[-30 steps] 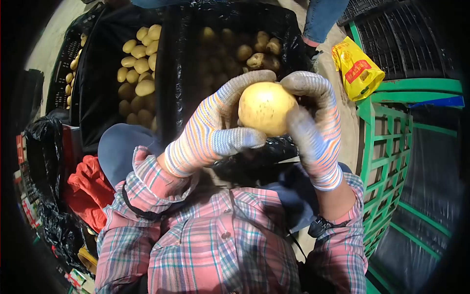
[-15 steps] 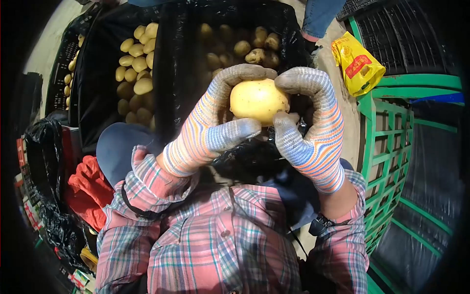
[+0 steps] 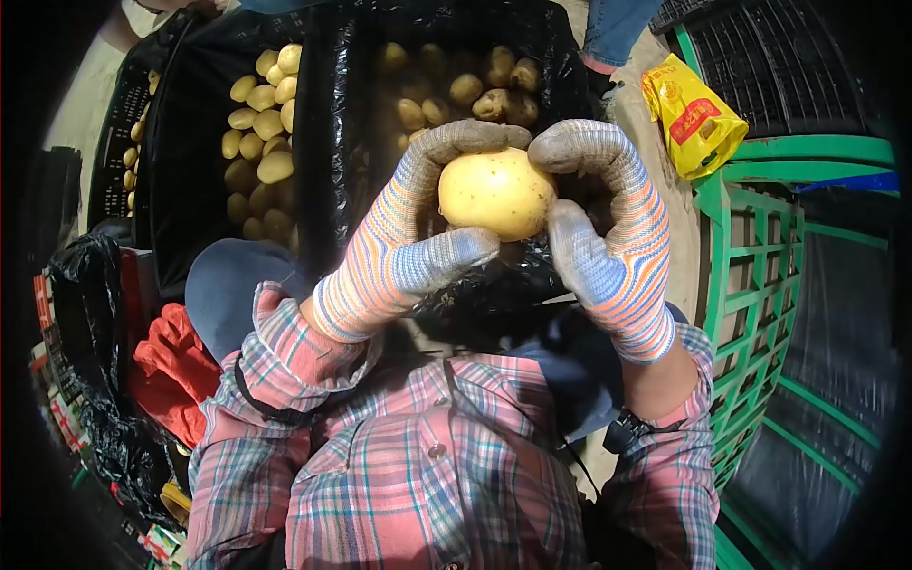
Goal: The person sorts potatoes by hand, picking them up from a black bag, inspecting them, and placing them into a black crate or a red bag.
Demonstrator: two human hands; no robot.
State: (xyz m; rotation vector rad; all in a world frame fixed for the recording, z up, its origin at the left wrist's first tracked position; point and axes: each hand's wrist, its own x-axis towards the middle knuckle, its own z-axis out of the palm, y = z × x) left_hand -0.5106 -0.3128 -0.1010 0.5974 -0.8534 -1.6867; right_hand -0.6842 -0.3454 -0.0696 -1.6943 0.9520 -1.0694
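Observation:
A pale yellow potato (image 3: 497, 195) with small dark specks is held up between my two gloved hands. My left hand (image 3: 385, 252) curls around its left side, fingers over the top and thumb below. On the other side, my right hand (image 3: 622, 242) has its fingertips at the upper right of the potato and its thumb by the lower right. Both striped knit gloves are grey with dirt at the fingers. Beneath the hands stands a crate lined with black plastic (image 3: 339, 114), with several darker, dirtier potatoes (image 3: 465, 89) in its shade.
To the left, another black-lined crate holds clean yellow potatoes (image 3: 269, 123). Red gloves (image 3: 171, 356) lie beside a black plastic bag (image 3: 90, 285). At right are a yellow bag (image 3: 692, 119) and a green metal frame (image 3: 750, 271). Another person's jeans leg (image 3: 616, 33) shows at the top.
The potato has shifted slightly left and looks a little turned. My right thumb has moved up along its right side. Another person's limb has appeared at the top left.

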